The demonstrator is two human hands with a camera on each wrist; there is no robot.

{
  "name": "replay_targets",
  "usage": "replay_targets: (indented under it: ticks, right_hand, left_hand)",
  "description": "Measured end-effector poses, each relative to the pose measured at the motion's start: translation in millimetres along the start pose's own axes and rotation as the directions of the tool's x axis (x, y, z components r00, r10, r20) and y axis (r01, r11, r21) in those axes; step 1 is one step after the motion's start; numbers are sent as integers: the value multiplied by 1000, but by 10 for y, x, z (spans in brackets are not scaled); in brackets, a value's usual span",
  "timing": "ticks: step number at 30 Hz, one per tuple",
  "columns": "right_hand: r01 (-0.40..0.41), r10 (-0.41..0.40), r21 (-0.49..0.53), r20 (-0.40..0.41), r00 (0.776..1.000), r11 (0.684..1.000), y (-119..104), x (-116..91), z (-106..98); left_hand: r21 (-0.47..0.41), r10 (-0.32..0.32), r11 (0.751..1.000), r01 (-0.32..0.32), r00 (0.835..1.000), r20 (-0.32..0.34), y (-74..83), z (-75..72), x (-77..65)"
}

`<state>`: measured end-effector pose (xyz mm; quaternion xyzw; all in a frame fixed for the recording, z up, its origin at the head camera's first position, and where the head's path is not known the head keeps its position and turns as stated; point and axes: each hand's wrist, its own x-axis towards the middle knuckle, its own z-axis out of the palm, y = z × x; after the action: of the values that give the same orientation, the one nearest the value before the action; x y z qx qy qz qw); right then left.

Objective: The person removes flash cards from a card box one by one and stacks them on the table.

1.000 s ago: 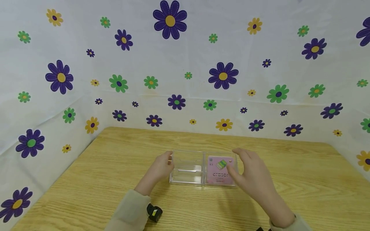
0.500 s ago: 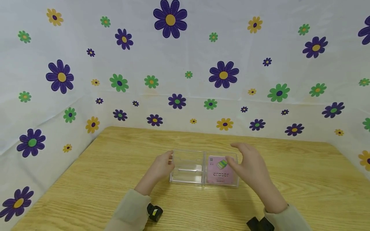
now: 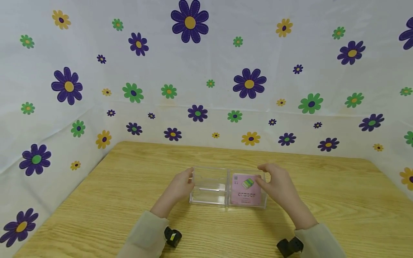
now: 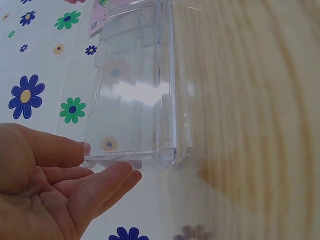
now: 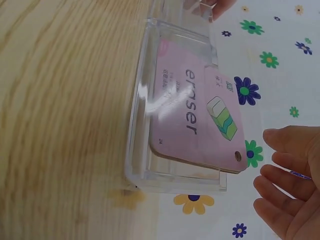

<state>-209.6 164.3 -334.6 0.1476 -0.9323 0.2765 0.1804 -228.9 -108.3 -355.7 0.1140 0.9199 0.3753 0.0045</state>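
A clear plastic box [image 3: 208, 205] with two compartments lies on the table. Its right compartment holds a pink flash card stack [image 3: 246, 190], tilted, with a green eraser picture and a corner hole; the upper edge sticks out past the box rim. My left hand [image 3: 178, 187] is at the box's left end, fairly straight fingers [image 4: 107, 187] resting along the end wall. On the other side my right hand [image 3: 280, 182] hovers at the right end, fingers [image 5: 280, 177] loosely bent and holding nothing, thumb close to the cards' top right corner.
The wood-grain table [image 3: 155, 161] extends around the box on all sides. Behind it and to the left hangs a white flowered cloth [image 3: 206, 61]. A black wrist camera [image 3: 172, 237] sits at the left sleeve and a similar black camera [image 3: 290, 246] at the right.
My right hand lifted slightly away from the cards, then came down and shifted right toward the box's right end. The left hand, box and cards have barely moved.
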Motion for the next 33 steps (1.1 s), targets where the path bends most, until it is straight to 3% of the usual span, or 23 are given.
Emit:
replay_targets:
  ticks: [14,33]
  right_hand:
    - [-57,56,5,85,995,998,107,20,97]
    - [-32,33,-14,94,995,999,107,13,110]
  left_hand:
    - [-5,23,1000,-23,1000,1,-4,-1,-23]
    - [-3,11,1000,-11,1000,22,9,-11,-21]
